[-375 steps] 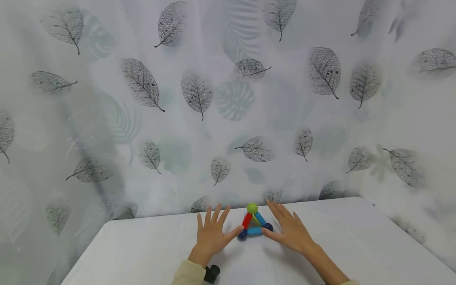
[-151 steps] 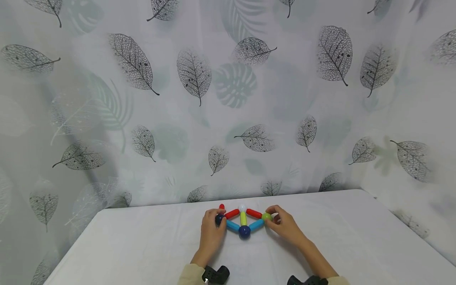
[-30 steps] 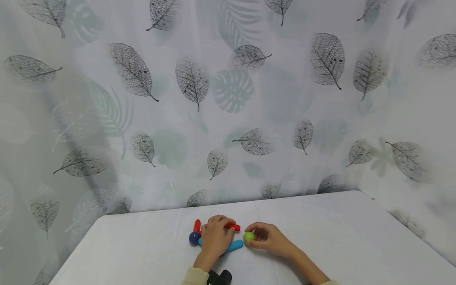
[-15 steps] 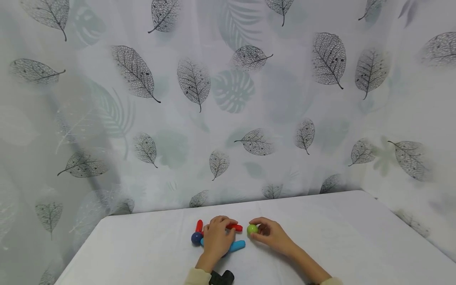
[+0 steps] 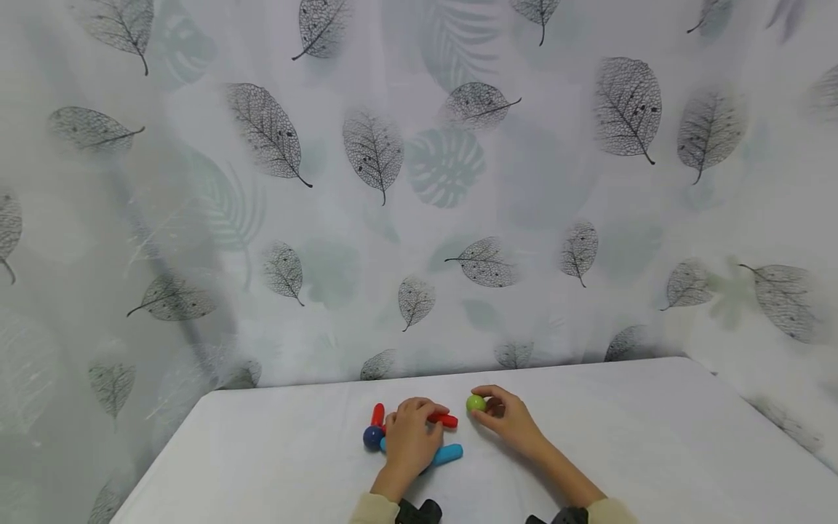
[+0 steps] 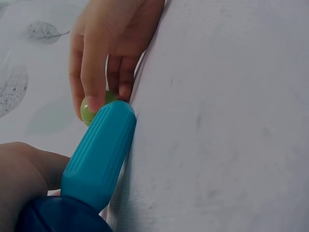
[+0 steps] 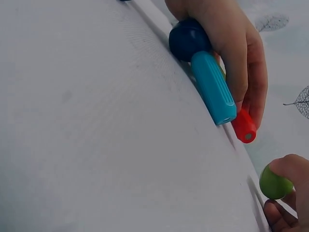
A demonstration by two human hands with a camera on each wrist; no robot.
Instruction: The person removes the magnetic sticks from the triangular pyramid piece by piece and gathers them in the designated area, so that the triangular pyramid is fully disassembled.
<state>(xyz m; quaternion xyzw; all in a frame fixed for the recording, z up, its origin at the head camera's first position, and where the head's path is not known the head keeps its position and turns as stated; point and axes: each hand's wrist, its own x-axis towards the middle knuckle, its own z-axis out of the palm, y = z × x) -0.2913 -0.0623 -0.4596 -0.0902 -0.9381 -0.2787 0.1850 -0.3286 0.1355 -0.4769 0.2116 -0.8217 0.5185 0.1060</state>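
My right hand point(image 5: 513, 423) pinches a green ball point(image 5: 476, 403) between thumb and fingers, apart from the rods. My left hand point(image 5: 411, 438) curls over the middle of a magnetic stick-and-ball frame and grips it. From under that hand stick out a red rod point(image 5: 447, 421) and a blue rod point(image 5: 448, 455), both with free ends. In the right wrist view a dark blue ball point(image 7: 188, 41) joins the blue rod near the left thumb. Another dark blue ball point(image 5: 373, 437) and an upright red rod point(image 5: 377, 413) show at the frame's left end. The left hand hides its centre.
A white cloth-covered table point(image 5: 281, 451) lies under everything. Behind it hangs a leaf-patterned curtain point(image 5: 406, 240). Black wrist cameras point(image 5: 428, 511) sit on both wrists.
Five seconds ago the green ball joined the red and blue rods; now my right hand has moved it off, back and rightward. My left hand has shifted from the left corner ball to the frame's middle.
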